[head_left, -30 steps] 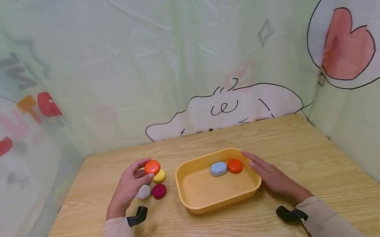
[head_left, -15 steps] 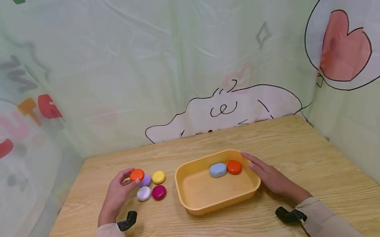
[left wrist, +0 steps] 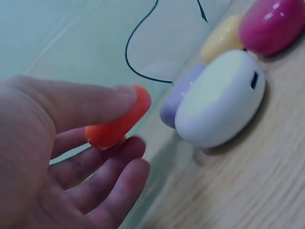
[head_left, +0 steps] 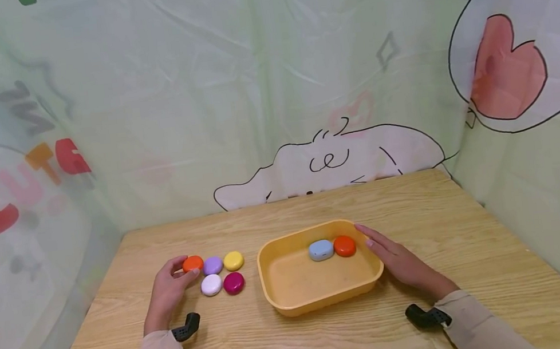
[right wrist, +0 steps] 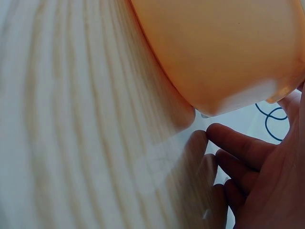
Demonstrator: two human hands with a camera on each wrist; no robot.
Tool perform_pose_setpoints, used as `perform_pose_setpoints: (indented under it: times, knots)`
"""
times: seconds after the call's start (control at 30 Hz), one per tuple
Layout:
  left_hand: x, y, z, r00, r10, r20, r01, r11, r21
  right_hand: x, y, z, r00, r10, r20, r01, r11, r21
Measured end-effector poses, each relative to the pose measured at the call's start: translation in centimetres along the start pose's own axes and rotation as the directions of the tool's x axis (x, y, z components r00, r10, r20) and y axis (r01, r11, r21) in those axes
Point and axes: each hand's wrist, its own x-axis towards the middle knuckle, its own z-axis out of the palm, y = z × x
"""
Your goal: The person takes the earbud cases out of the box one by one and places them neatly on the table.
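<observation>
One yellow tray sits lower centre, probably steadied by the right hand, fingers extended — lower left, the left hand pinches an orange piece by its edge, likely for control, just beside a purple piece.

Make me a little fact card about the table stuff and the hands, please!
Left hand: pinches orange piece
Right hand: at the tray's right end
In tray: blue piece, red piece
On table, left of tray: purple piece, yellow piece, white piece, magenta piece
Nearest orange piece: purple piece
Pieces in all: seven
</observation>
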Motion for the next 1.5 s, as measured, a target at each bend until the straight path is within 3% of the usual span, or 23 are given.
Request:
perform_pose_setpoints:
  times: [0.37, 0.97, 1.2, 1.37, 1.5]
  knots:
    - [0.4, -0.7, 0.6, 0.995, -0.035, -0.092, 0.040, 0.998, 0.046, 0.0, -0.1, 0.0, 1.000, 0.013, 0.002, -0.013, 1.000, -0.005]
    - [0.3, -0.8, 0.3, 0.995, -0.039, -0.087, 0.055, 0.980, 0.194, 0.0, -0.2, 0.0, 1.000, 0.018, 0.002, -0.018, 1.000, 0.003]
    - [0.0, -0.5, 0.1, 0.992, -0.079, -0.099, 0.089, 0.991, 0.103, 0.0, -0.1, 0.0, 1.000, 0.022, 0.010, -0.022, 1.000, 0.012]
    - [-0.2, 0.9, 0.1, 0.990, -0.079, -0.113, 0.081, 0.997, 0.012, 0.0, 0.0, 0.0, 1.000, 0.019, 0.003, -0.019, 1.000, -0.004]
    - [-0.3, 2.3, 0.5, 0.992, -0.059, -0.109, 0.058, 0.998, -0.013, -0.1, -0.1, 0.0, 1.000, 0.022, 0.003, -0.022, 1.000, 0.003]
